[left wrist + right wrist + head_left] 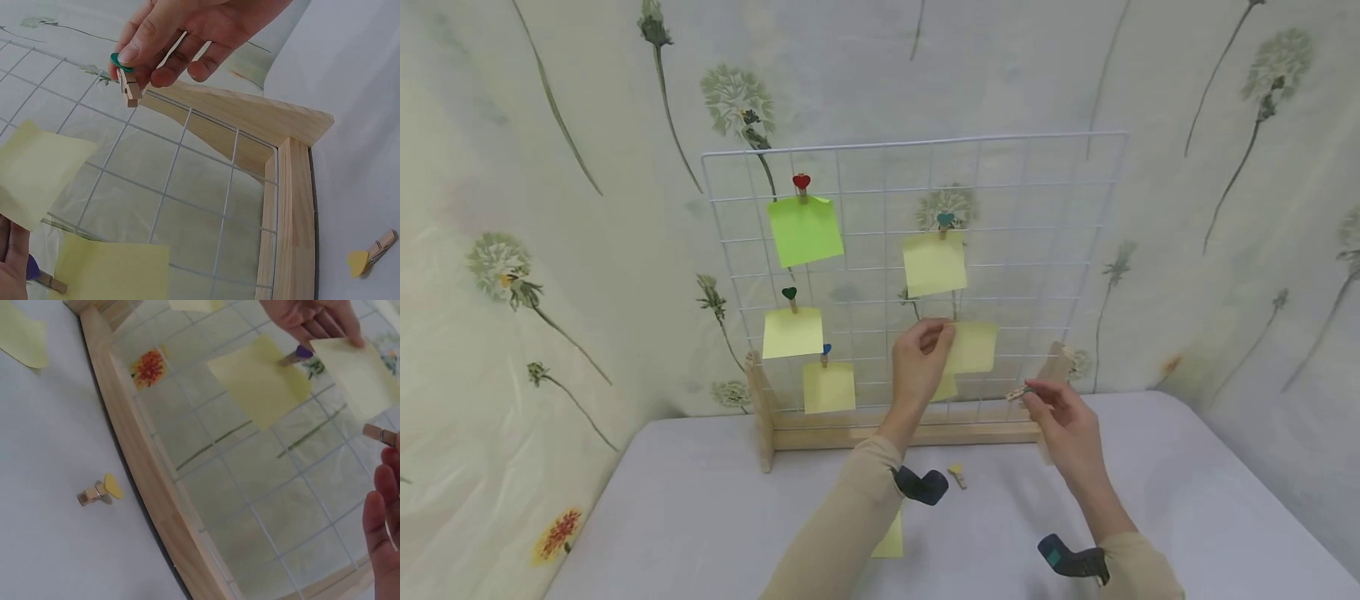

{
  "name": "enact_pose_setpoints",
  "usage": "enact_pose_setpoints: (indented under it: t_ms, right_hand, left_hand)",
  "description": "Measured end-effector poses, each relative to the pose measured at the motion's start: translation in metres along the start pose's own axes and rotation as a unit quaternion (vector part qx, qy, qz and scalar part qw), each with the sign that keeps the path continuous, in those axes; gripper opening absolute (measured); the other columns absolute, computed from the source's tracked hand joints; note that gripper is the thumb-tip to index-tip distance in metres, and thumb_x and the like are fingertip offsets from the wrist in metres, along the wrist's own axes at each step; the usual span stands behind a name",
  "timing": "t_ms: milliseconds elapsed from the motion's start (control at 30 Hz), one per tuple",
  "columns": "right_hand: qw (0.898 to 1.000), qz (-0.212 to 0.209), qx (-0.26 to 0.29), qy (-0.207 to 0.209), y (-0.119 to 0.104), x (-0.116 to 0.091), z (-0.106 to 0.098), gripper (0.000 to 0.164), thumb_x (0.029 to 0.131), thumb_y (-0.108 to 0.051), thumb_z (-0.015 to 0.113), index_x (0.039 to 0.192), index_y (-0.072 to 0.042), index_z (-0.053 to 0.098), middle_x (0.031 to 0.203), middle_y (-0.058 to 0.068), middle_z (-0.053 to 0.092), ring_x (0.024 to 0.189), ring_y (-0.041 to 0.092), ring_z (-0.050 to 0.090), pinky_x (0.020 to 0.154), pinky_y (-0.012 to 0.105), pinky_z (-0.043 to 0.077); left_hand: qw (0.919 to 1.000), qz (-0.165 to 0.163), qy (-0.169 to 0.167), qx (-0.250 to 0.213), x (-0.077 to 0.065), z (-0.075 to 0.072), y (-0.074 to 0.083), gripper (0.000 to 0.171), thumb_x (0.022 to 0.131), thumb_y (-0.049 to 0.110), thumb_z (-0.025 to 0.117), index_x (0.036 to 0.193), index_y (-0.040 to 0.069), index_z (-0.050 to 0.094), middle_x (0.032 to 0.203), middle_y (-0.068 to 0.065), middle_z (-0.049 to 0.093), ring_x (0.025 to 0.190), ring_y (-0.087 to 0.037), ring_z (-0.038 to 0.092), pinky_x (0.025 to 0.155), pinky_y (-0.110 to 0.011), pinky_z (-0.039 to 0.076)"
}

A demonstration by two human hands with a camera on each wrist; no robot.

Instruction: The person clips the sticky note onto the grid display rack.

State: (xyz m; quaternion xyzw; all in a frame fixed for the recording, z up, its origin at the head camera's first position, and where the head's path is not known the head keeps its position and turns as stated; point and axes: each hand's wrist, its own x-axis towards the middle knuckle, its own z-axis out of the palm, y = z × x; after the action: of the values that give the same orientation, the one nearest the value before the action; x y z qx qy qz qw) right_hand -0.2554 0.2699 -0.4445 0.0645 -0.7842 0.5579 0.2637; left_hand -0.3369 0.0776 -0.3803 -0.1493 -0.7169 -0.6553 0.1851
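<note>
My left hand (916, 367) pinches the edge of a pale yellow sticky note (973, 347), holding it before the lower middle of a white wire grid (917, 144). To its right, my right hand (1067, 429) holds a small wooden clothespin (129, 87) with a green top between thumb and fingers, apart from the note. Partly behind the left hand, another yellow note (259, 381) hangs from a clothespin with a purple top (304, 352). Higher on the grid, a yellow note (934, 263) hangs from a teal heart clothespin (945, 221).
The grid stands in a wooden base (917, 435) on a white table. A yellow-topped clothespin (957, 475) and a yellow note (890, 542) lie in front. On the grid's left hang a green note (806, 232) and two yellow notes, each with a heart clothespin.
</note>
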Motion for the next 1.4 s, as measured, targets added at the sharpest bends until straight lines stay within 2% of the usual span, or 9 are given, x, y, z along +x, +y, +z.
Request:
enact_pose_setpoints:
  t_ms: [233, 400, 533, 700, 1033, 1133, 1300, 1400]
  right_hand:
    - [1.0, -0.01, -0.009, 0.004, -0.003, 0.011, -0.005, 0.026, 0.093, -0.016, 0.059, 0.117, -0.005, 0.058, 0.102, -0.017, 0.06, 0.09, -0.005, 0.057, 0.073, 0.011, 0.049]
    - [1.0, -0.024, -0.003, 0.003, -0.012, 0.015, -0.009, 0.025, 0.092, -0.011, 0.059, 0.116, -0.003, 0.058, 0.1, -0.014, 0.06, 0.089, -0.005, 0.057, 0.069, 0.011, 0.048]
    - [0.999, -0.042, -0.02, 0.002, -0.026, 0.016, -0.011, 0.024, 0.091, -0.006, 0.059, 0.114, -0.001, 0.059, 0.101, -0.006, 0.061, 0.089, -0.006, 0.056, 0.069, 0.01, 0.048]
    - [0.997, -0.048, -0.054, -0.002, -0.043, 0.019, -0.014, 0.023, 0.092, -0.008, 0.059, 0.114, 0.0, 0.059, 0.104, 0.003, 0.061, 0.09, -0.005, 0.055, 0.07, 0.009, 0.047]
    - [0.996, -0.069, -0.064, -0.005, -0.057, 0.033, -0.02, 0.022, 0.093, -0.008, 0.058, 0.113, 0.0, 0.06, 0.104, 0.013, 0.062, 0.089, -0.001, 0.057, 0.072, 0.009, 0.047]
    - [0.994, -0.085, -0.07, -0.008, -0.051, 0.038, -0.022, 0.022, 0.092, -0.006, 0.059, 0.113, 0.0, 0.06, 0.104, 0.015, 0.063, 0.088, 0.0, 0.058, 0.071, 0.009, 0.047]
    - [0.988, -0.122, -0.092, -0.011, -0.032, 0.052, -0.028, 0.022, 0.09, -0.005, 0.061, 0.113, -0.005, 0.062, 0.105, 0.01, 0.065, 0.09, -0.005, 0.056, 0.07, 0.008, 0.046]
    - [0.985, -0.138, -0.1, -0.008, -0.034, 0.058, -0.032, 0.022, 0.09, -0.006, 0.062, 0.111, -0.007, 0.063, 0.105, 0.008, 0.066, 0.089, -0.006, 0.056, 0.069, 0.008, 0.046]
  left_hand:
    - [0.9999, -0.013, -0.005, -0.001, -0.001, 0.009, 0.003, 0.019, 0.091, 0.026, 0.063, 0.103, 0.012, 0.069, 0.101, -0.005, 0.073, 0.091, -0.011, 0.07, 0.078, -0.019, 0.054]
    - [0.9998, -0.01, -0.007, -0.013, -0.001, 0.013, 0.004, 0.018, 0.091, 0.025, 0.063, 0.102, 0.012, 0.07, 0.102, -0.005, 0.073, 0.092, -0.011, 0.07, 0.079, -0.021, 0.054]
    - [0.9999, -0.005, 0.0, -0.013, -0.002, 0.014, 0.005, 0.018, 0.091, 0.026, 0.063, 0.102, 0.014, 0.07, 0.102, -0.004, 0.073, 0.092, -0.012, 0.07, 0.08, -0.023, 0.054]
    - [0.9999, -0.01, 0.006, 0.003, -0.002, 0.018, 0.006, 0.019, 0.091, 0.028, 0.062, 0.102, 0.015, 0.07, 0.1, -0.003, 0.074, 0.091, -0.011, 0.07, 0.08, -0.022, 0.054]
    - [0.9997, 0.012, 0.017, 0.013, 0.001, 0.029, 0.01, 0.018, 0.091, 0.025, 0.062, 0.101, 0.011, 0.07, 0.101, -0.005, 0.073, 0.09, -0.011, 0.071, 0.077, -0.017, 0.053]
    - [0.9997, 0.01, 0.019, 0.016, 0.001, 0.032, 0.011, 0.018, 0.091, 0.025, 0.062, 0.101, 0.012, 0.071, 0.101, -0.004, 0.073, 0.09, -0.01, 0.07, 0.077, -0.017, 0.053]
    - [0.9997, 0.01, 0.021, 0.008, 0.001, 0.035, 0.013, 0.018, 0.092, 0.026, 0.062, 0.101, 0.013, 0.07, 0.101, -0.004, 0.073, 0.09, -0.009, 0.07, 0.078, -0.019, 0.054]
    - [0.9997, 0.012, 0.023, 0.0, 0.001, 0.036, 0.014, 0.017, 0.091, 0.025, 0.062, 0.1, 0.013, 0.07, 0.098, -0.004, 0.074, 0.089, -0.009, 0.07, 0.078, -0.02, 0.054]
